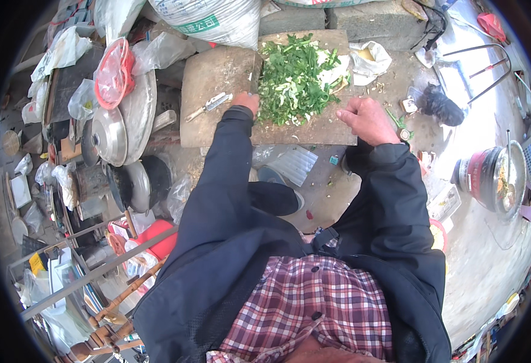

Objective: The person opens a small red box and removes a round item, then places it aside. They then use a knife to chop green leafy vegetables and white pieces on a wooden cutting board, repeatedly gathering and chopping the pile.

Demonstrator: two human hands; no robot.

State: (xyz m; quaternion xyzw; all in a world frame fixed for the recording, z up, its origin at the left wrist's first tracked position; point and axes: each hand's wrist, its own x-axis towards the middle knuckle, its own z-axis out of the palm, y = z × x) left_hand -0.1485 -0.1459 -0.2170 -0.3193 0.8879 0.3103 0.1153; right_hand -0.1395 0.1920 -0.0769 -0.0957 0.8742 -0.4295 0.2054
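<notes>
A heap of chopped leafy greens, dark leaves mixed with pale stem pieces, lies on a worn wooden board. My left hand is closed at the left edge of the heap, where the board meets a second wooden slab; its fingertips are partly hidden. Just left of that hand rests a small tool with a light metal head and a slim handle. To the right of the greens, my right hand is curled, thumb against the fingers. Whatever either hand grips, if anything, cannot be made out.
A white bag with yellowish contents stands right of the board. Large woven sacks and concrete blocks sit behind. Metal lids and plastic bags crowd the left. A dark furry animal and a metal pot are on the right.
</notes>
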